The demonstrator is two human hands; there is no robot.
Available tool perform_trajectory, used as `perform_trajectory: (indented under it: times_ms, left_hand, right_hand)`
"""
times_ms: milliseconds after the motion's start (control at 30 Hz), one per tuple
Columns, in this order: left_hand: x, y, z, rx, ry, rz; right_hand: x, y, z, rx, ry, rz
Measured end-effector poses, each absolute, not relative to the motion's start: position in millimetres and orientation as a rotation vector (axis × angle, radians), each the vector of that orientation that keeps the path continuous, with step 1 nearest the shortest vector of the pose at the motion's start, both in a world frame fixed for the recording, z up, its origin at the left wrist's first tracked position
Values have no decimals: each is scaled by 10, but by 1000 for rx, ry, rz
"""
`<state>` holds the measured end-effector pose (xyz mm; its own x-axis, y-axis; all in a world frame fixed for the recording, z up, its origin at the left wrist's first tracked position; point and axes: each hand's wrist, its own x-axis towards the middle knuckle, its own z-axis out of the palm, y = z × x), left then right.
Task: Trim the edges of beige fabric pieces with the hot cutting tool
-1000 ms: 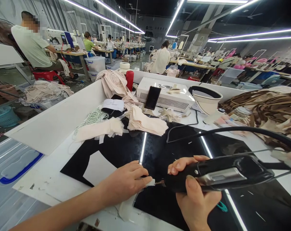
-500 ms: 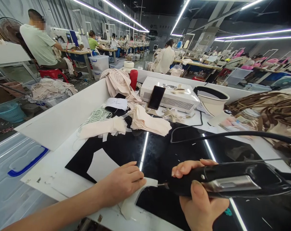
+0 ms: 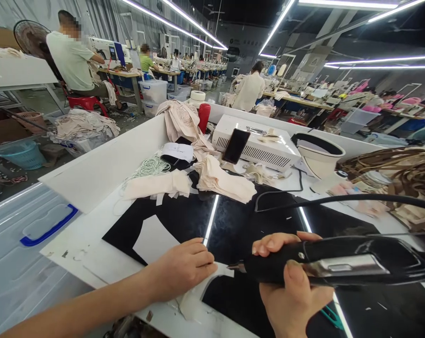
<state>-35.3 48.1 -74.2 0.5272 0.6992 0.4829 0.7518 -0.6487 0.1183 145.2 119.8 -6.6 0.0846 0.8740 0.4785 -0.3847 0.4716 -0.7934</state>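
My left hand (image 3: 186,267) is closed, its fingertips pressed on a narrow cream fabric piece (image 3: 199,287) that lies over the front edge of the black glossy board (image 3: 184,218). Gripped in my right hand (image 3: 288,286) is a black corded handheld cutter (image 3: 339,263) with a narrow metal tip. The tip points left and meets the right end of the fabric piece, just beyond my left fingertips. Behind my hands lie a stack of cream fabric pieces (image 3: 223,180) and a flatter cream piece (image 3: 156,184). Teal scissors (image 3: 332,317) are partly hidden by my right wrist.
A phone (image 3: 236,145) leans on a white vented box (image 3: 258,143). The cutter's black cord (image 3: 367,197) arcs across the right side. Low white walls (image 3: 103,162) edge the table. A clear bin (image 3: 26,253) stands at left. Co-workers sit at machines beyond.
The whole view has shifted slightly right and down. The cutter's tip stays at the fabric end, which now looks slightly lower and flatter. More of the teal scissors shows.
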Motion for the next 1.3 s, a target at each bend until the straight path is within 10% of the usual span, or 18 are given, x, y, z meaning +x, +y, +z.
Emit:
perform_trajectory:
  times_ms: [1300]
  left_hand:
    - [-358,483,-754,-2652,-1259,-738]
  right_hand:
    - [1435,1099,-103,-521,-1142,1036]
